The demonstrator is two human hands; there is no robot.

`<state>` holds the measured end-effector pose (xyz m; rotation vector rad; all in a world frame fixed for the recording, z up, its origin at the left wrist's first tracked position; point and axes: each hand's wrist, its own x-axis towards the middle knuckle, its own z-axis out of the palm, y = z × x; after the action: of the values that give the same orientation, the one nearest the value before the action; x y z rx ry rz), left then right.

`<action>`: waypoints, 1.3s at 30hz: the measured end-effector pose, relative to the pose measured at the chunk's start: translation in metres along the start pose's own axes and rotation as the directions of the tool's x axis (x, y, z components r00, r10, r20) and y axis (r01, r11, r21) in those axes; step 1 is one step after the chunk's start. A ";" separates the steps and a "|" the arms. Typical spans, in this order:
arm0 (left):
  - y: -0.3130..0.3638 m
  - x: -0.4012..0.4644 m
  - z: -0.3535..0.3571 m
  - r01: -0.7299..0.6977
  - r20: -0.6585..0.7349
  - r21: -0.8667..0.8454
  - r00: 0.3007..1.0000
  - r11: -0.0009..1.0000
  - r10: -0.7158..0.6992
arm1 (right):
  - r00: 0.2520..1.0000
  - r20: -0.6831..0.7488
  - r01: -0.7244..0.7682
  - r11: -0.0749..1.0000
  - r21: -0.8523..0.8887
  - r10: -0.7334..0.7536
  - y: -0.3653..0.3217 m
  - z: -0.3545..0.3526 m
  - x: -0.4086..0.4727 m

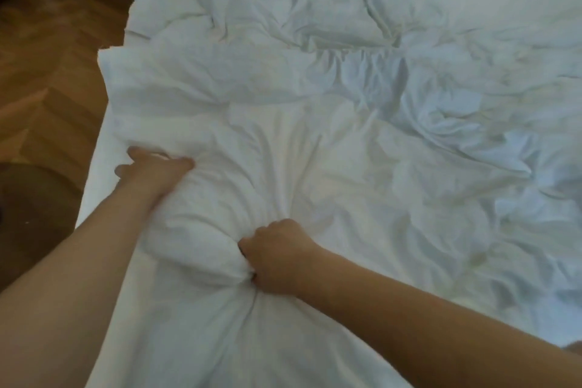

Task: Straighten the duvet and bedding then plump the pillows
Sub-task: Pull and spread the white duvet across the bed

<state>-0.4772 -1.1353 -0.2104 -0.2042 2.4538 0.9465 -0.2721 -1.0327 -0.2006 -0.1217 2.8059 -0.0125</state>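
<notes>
The white duvet (330,167) lies rumpled across the bed, creased all over, with a bunched fold near the left edge gathered into a thick roll. Two white pillows (201,72) lie at the far end, one in front of the other, both wrinkled and partly flattened, touching the duvet's upper edge.

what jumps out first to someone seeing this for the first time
Two bare hands bunching a rumpled white duvet in the foreground: the right hand grips a tight wad of fabric at lower centre, and the left hand holds a fold near the bed's left edge. Past them lies a crumpled pillow at the head, with a wooden floor on the left.
</notes>
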 end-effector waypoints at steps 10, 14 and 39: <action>0.220 -0.148 0.081 -0.600 0.293 -0.483 0.575 0.638 0.764 | 0.604 0.135 -0.788 0.614 -0.047 0.785 0.245 -0.076 -0.164; 0.265 -0.183 0.152 -0.755 0.393 -0.242 0.498 0.609 0.773 | 0.455 0.100 -0.863 0.410 0.295 0.885 0.261 -0.085 -0.208; 0.403 -0.294 0.217 -0.757 0.014 0.653 -0.017 -0.022 1.000 | -0.109 0.257 0.516 -0.167 0.840 0.960 0.351 -0.114 -0.402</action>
<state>-0.2611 -0.7016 0.0362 2.0383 3.0194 0.5838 0.0398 -0.6489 0.0304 2.6430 1.7783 -2.7820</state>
